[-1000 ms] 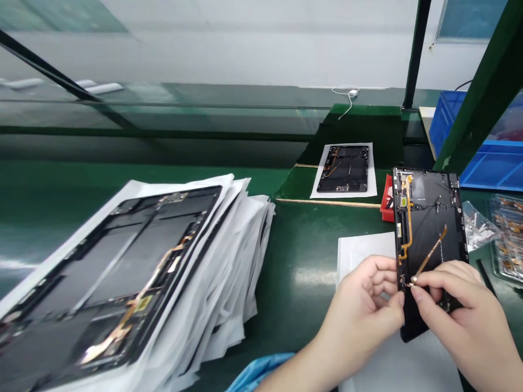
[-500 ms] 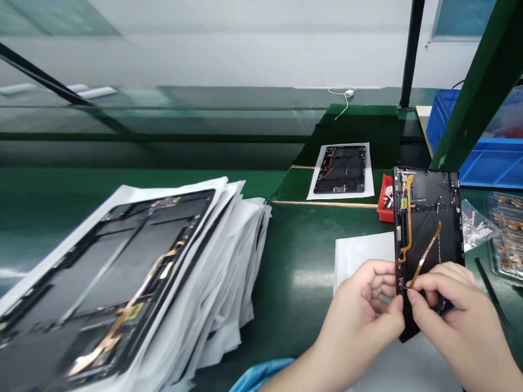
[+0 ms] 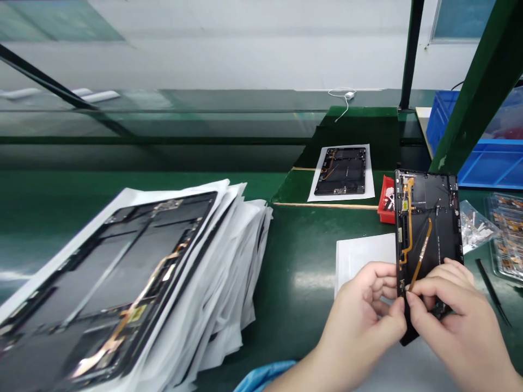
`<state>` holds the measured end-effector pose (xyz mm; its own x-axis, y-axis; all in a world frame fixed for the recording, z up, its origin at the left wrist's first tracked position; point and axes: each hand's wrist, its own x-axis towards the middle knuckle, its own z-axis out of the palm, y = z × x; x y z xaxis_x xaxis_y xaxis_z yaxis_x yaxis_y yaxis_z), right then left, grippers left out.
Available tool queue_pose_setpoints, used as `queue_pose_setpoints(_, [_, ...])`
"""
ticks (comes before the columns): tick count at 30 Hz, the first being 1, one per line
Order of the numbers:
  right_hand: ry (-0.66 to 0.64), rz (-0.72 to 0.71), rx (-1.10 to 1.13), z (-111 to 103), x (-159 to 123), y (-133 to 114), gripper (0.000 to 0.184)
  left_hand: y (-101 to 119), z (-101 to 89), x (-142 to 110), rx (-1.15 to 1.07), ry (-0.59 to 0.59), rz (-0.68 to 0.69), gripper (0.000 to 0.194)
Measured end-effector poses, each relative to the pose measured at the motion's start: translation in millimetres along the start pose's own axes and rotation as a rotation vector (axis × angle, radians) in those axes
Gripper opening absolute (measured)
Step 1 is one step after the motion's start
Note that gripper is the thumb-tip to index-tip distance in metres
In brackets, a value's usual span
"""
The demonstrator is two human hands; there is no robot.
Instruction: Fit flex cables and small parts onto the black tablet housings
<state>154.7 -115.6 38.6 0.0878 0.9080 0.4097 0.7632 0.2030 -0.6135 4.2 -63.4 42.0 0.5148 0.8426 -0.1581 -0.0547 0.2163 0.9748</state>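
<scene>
A black tablet back housing (image 3: 445, 228) is held tilted up at the right, its inner side facing me. My left hand (image 3: 368, 307) grips its left edge, thumb at the lower left corner. With thumb and forefinger my right hand (image 3: 453, 305) pinches the lower end of an orange flex cable (image 3: 423, 253), close to the housing's left edge. The cable's free upper end sticks up over the housing. A second orange flex cable (image 3: 409, 218) runs along the housing's upper left side. The fingertips hide the exact spot where the pinched cable meets the housing.
At left stands a stack of housings (image 3: 134, 261) interleaved with white sheets. Another housing (image 3: 343, 170) lies on white paper farther back. Around the right side are a red bin (image 3: 386, 201), a plastic bag of small parts (image 3: 476, 226), clear trays (image 3: 509, 234), black tweezers (image 3: 492, 291) and a blue crate (image 3: 490, 163).
The free upper end of the pinched flex cable has swung a little to the left. Both hands and the housing stay almost in place; the view has shifted slightly.
</scene>
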Motion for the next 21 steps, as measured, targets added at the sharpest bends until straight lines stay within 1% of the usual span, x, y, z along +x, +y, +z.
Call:
queue_pose_setpoints(2, [0.0, -0.028, -0.031, -0.2, -0.9, 0.8, 0.02, -0.6, -0.3, -0.7, 0.0, 0.002, 0.001, 0.022])
queue_pose_setpoints(6, [-0.049, -0.09, -0.079, -1.8, -4.1, 4.5, 0.018, -1.9, -1.4, -1.2, -0.001, 0.001, 0.022, 0.021])
queue_pose_setpoints(12, [-0.023, -0.023, -0.083, -0.9, -5.0, 2.3, 0.017, -4.4, -0.9, -1.0, 0.013, 0.009, 0.048, 0.025])
queue_pose_setpoints(19, [0.043, 0.057, -0.058, 1.9, -5.3, -4.5, 0.021, -6.2, 0.2, -3.2, 0.032, 0.036, 0.035, 0.026])
queue_pose_setpoints(21, [0.013, 0.063, -0.032, 1.1, -6.6, -4.1, 0.021, -6.5, 0.3, -3.3, 0.042, 0.044, 0.036, 0.027])
